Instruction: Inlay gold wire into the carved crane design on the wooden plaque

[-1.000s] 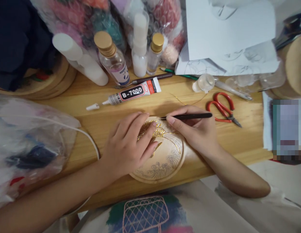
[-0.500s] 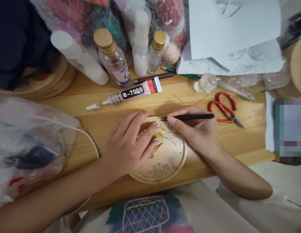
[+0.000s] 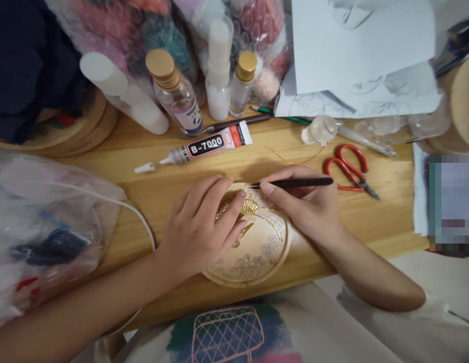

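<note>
A round wooden disc (image 3: 234, 280) lies near the table's front edge, bearing drawn waves and a crane-like figure outlined in gold wire (image 3: 251, 206). Across its left part rests my left hand (image 3: 200, 222), fingers stretched and apart, the index fingertip touching the gold-wired area. My right hand (image 3: 308, 199) pinches a pair of black tweezers (image 3: 302, 182) at the disc's upper right. The tweezers lie nearly level, their thin tips pointing left over the disc's top edge. Whether the tips grip wire is too small to tell. My left fingers hide part of the design.
Behind the disc lies a B-7000 glue tube (image 3: 210, 144). Bottles stand farther back, among them a gold-capped one (image 3: 177, 101). Red-handled pliers (image 3: 350, 169) and a loose gold wire (image 3: 291, 162) lie at right. A plastic bag (image 3: 60, 227) and white cable (image 3: 141, 217) are left.
My left hand has shifted very slightly to the right on the disc. The right hand and the tweezers stay almost where they were.
</note>
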`<action>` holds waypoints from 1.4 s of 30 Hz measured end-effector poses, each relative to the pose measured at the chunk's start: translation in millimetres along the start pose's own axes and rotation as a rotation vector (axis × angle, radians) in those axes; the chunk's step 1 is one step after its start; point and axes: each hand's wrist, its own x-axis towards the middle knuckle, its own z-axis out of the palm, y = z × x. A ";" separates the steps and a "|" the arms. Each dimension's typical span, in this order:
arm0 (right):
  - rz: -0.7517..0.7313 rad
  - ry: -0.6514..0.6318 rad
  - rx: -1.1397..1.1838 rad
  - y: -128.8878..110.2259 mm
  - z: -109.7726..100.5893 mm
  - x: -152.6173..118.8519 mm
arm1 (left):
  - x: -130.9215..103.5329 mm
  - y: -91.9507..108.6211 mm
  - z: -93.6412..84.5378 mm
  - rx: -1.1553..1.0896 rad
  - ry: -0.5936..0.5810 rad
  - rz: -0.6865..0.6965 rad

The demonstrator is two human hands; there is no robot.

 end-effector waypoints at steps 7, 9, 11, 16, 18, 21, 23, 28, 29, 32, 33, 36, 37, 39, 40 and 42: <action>0.001 0.004 -0.005 0.4 -0.3 0.3 | 0.5 -2.0 1.1 -0.079 -0.036 -0.035; 0.005 0.005 -0.009 0.5 -0.4 0.2 | 1.2 -2.1 1.1 -0.066 -0.033 -0.031; 0.002 0.006 -0.006 0.6 -0.4 0.0 | 2.2 -2.0 0.9 -0.060 -0.025 -0.022; -0.017 0.012 0.011 0.8 0.0 0.1 | 4.1 -1.4 0.1 -0.072 -0.020 -0.013; -0.013 0.010 0.013 0.6 0.2 0.0 | 4.3 -1.3 0.1 -0.071 -0.014 -0.013; -0.005 0.003 0.018 0.3 0.1 -0.3 | 4.0 -1.4 0.5 -0.068 -0.012 -0.015; -0.005 0.000 0.021 0.2 0.0 -0.5 | 3.9 -1.5 0.9 -0.069 -0.015 -0.015; -0.013 -0.001 0.009 0.3 -0.1 -0.2 | 3.7 -1.7 1.5 -0.084 -0.017 -0.011; -0.016 0.000 0.007 0.3 0.0 -0.1 | 3.6 -1.7 1.7 -0.087 -0.012 -0.011; -0.022 0.004 0.008 0.3 0.1 0.1 | 3.4 -2.0 2.1 -0.087 0.001 -0.010; -0.025 0.004 0.011 0.3 0.1 0.1 | 3.5 -2.1 2.2 -0.084 0.003 -0.010; -0.031 0.006 0.017 0.3 0.0 0.1 | 3.8 -2.5 2.1 -0.082 0.000 -0.008; -0.029 0.003 0.015 0.2 0.0 0.0 | 4.0 -2.5 2.1 -0.084 -0.001 -0.007; -0.021 0.001 0.005 -0.2 0.1 -0.1 | 4.3 -2.4 2.0 -0.088 -0.003 -0.006; -0.019 0.000 0.002 -0.4 0.2 -0.2 | 4.4 -2.3 1.9 -0.089 -0.005 -0.006; -0.020 0.004 0.006 -0.6 0.4 -0.2 | 4.4 -2.0 2.0 -0.088 -0.006 -0.007</action>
